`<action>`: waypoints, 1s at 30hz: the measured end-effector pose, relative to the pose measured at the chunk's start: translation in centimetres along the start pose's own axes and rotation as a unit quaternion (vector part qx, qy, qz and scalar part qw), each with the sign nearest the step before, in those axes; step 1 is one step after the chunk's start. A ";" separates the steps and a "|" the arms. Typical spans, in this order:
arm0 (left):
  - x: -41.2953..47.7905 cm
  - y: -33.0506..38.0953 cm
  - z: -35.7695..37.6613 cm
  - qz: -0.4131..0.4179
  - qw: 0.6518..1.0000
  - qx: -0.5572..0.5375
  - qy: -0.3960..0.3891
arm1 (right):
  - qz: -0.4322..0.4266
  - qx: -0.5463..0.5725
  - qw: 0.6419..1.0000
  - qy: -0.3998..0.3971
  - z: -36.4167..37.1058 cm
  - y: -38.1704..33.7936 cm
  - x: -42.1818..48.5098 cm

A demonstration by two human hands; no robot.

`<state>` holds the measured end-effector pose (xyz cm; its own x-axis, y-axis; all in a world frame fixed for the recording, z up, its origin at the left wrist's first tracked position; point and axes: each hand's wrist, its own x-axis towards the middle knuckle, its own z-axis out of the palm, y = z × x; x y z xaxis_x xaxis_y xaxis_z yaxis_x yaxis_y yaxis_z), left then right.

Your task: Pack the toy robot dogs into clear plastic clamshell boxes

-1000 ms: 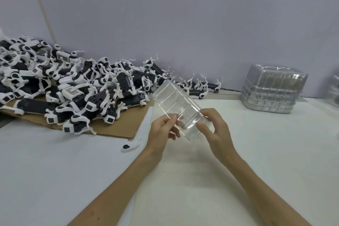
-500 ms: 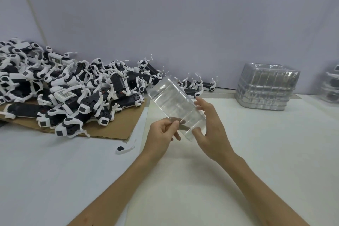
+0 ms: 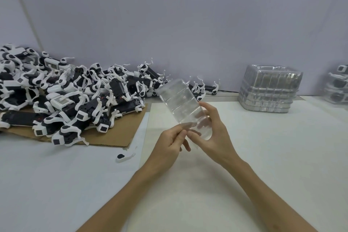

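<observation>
I hold one clear plastic clamshell box tilted in the air above the white table, its far end pointing up and left. My left hand pinches its near edge between thumb and fingers. My right hand cups its lower end from the right, fingers curled behind the plastic. A big pile of black-and-white toy robot dogs lies to the left on a sheet of brown cardboard. The box looks empty.
A stack of empty clear clamshell boxes stands at the back right by the wall. Boxes with dogs inside sit at the far right edge. A loose small white-and-black part lies on the table near the cardboard's corner.
The box has turned more upright between my hands. My right hand has slid round under its lower end and my left fingers have closed on the near edge. The view has shifted slightly.
</observation>
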<state>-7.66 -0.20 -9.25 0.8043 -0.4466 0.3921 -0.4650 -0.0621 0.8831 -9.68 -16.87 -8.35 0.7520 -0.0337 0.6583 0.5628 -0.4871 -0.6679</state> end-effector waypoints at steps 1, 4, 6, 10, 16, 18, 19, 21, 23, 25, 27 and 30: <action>0.0 0.0 0.0 0.000 1.000 -0.002 -0.001 | 0.014 0.015 1.000 -0.007 0.0 -0.1 0.0; 0.1 0.0 -0.2 -0.004 1.000 -0.013 -0.008 | 0.048 0.056 0.997 -0.029 -0.2 0.0 0.0; 0.1 0.1 -0.3 -0.016 0.999 -0.032 -0.019 | 0.062 0.081 0.994 -0.040 -0.3 0.1 0.0; 0.1 0.2 -0.5 -0.041 0.996 -0.067 -0.036 | 0.074 0.106 0.990 -0.058 -0.3 0.5 0.1; 0.2 0.3 -0.8 -0.055 0.993 -0.087 -0.055 | 0.076 0.112 0.989 -0.066 -0.4 0.7 0.2; 0.2 0.3 -0.8 -0.057 0.992 -0.090 -0.061 | 0.077 0.111 0.989 -0.065 -0.4 0.8 0.2; 0.2 0.3 -0.8 -0.056 0.992 -0.090 -0.061 | 0.077 0.111 0.989 -0.065 -0.4 0.8 0.2; 0.2 0.3 -0.8 -0.056 0.992 -0.090 -0.063 | 0.074 0.109 0.989 -0.063 -0.4 0.8 0.2; 0.1 0.3 -0.8 -0.056 0.992 -0.091 -0.067 | 0.071 0.109 0.989 -0.063 -0.4 0.8 0.2; 0.1 0.3 -0.9 -0.060 0.991 -0.093 -0.073 | 0.072 0.112 0.989 -0.062 -0.5 0.7 0.2; 0.1 0.4 -1.0 -0.066 0.990 -0.096 -0.079 | 0.071 0.113 0.989 -0.065 -0.5 0.7 0.2; 0.1 0.5 -1.1 -0.074 0.988 -0.102 -0.089 | 0.075 0.118 0.988 -0.069 -0.6 0.8 0.2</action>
<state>-7.42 0.70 -8.45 0.7719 -0.5969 0.2188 -0.2475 0.0348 0.9683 -9.34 -17.77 -8.53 0.8636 0.0373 0.5028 0.4933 -0.2682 -0.8275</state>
